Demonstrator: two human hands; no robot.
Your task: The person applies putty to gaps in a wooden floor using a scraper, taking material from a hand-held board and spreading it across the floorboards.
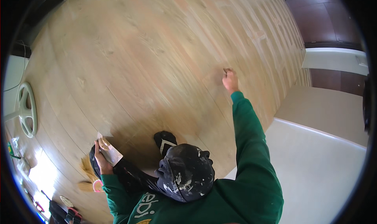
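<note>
My right hand is stretched far out, fingers closed on a small dark tool whose tip presses on the pale wood plank floor. My left hand is drawn in low at the left and grips a flat metal blade that carries a dab of pale filler. Both arms are in green sleeves. A paint-spattered dark cap and a black shoe lie between the hands.
A white round fan base stands at the left edge. A straw broom lies by the left hand, with small tools and clutter at the lower left. A white sheet covers the floor at right; dark cabinets stand beyond.
</note>
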